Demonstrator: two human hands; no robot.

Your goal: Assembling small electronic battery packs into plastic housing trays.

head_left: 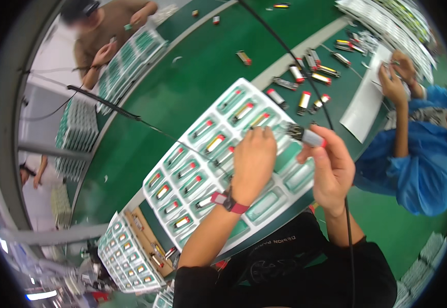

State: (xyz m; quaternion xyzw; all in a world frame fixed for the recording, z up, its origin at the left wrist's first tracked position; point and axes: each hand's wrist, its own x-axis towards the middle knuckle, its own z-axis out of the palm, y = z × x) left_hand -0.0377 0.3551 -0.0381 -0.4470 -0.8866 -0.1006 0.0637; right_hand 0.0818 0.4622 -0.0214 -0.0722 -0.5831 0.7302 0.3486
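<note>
A white molded tray (219, 117) with green-floored pockets lies tilted across the bench in front of me. Many pockets hold a small cylinder (214, 143) with a red end and a white or yellow wrap, like a battery cell. My left hand (254, 160), a red-banded watch (228, 202) on its wrist, reaches over the tray's middle. Its fingers are bunched at a pocket, and what they grip is hidden. Above the tray's right side, my right hand (332, 172) pinches a silvery battery-like cylinder (313, 139) with a red end and a dark, blurred far end.
Loose cylinders (303, 102) lie beyond the tray on the green bench (203, 66). A black cable (280, 42) crosses the view. At right, a blue-clad person (413, 149) works beside a white sheet (365, 115). Another tray (126, 256) stands lower left; stacked trays (77, 131) are farther left.
</note>
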